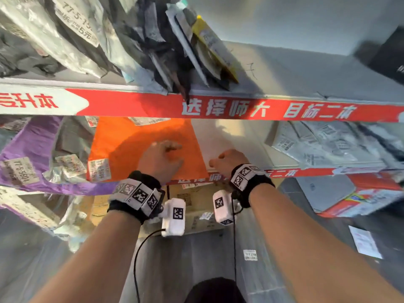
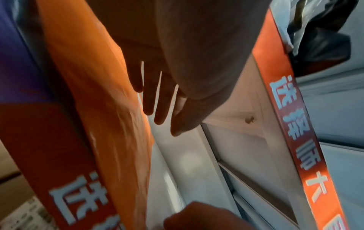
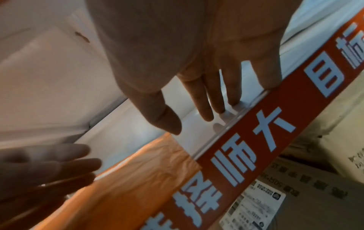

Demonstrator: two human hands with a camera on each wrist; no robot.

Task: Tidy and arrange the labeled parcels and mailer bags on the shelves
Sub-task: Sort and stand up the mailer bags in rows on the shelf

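Orange mailer bag (image 1: 140, 147) flat on the shelf beneath the spread left hand (image 1: 160, 159), right hand (image 1: 229, 160) spread just beside.

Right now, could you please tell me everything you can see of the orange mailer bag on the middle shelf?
The orange mailer bag looks like thin, wrinkled plastic. It lies flat on the white shelf, its front edge overhanging the shelf's red strip. It has a white label at its front left corner and another at the back. The left hand is above it with fingers straight. A grey bag lies against its left side.
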